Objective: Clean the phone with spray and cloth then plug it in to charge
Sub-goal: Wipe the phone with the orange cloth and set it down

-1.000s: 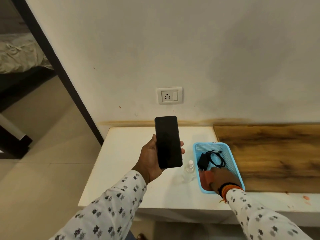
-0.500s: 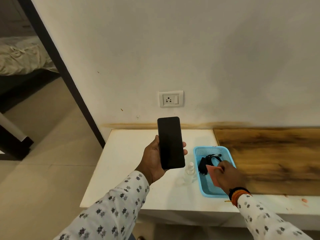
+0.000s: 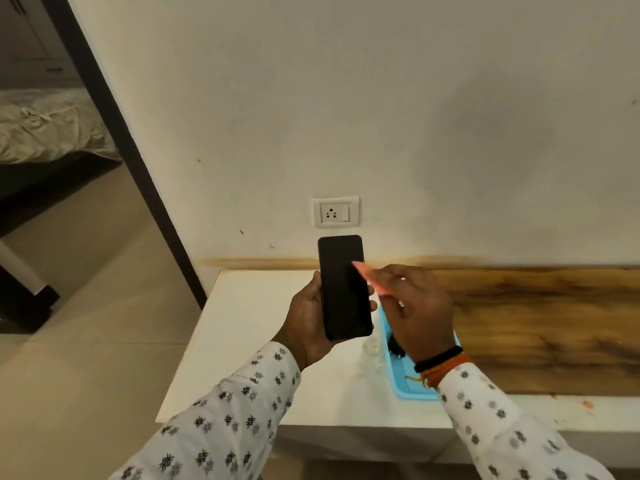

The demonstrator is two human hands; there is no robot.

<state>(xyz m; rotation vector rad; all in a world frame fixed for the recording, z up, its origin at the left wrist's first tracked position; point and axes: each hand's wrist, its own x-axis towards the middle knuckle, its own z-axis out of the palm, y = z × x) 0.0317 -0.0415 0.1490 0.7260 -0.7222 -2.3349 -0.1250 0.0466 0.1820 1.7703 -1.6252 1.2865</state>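
My left hand [image 3: 306,320] holds a black phone [image 3: 343,289] upright above the white table, its dark screen facing me. My right hand [image 3: 415,306] is raised beside the phone and grips a folded pink cloth [image 3: 365,273], whose corner overlaps the screen's right side. A small clear spray bottle [image 3: 371,348] stands on the table below the phone, mostly hidden. A black charger with cable [image 3: 394,346] lies in the blue basket [image 3: 405,389], partly covered by my right wrist. The white wall socket [image 3: 335,212] sits just above the phone.
The white table [image 3: 249,323] meets a wooden counter surface [image 3: 547,327] on the right. A dark door frame [image 3: 117,133] runs down the left, with a bed [image 3: 45,126] in the room beyond and tiled floor below.
My right hand lifted the pink cloth out of the blue basket and carried it up and left to the phone's screen. My left hand kept the phone nearly still.
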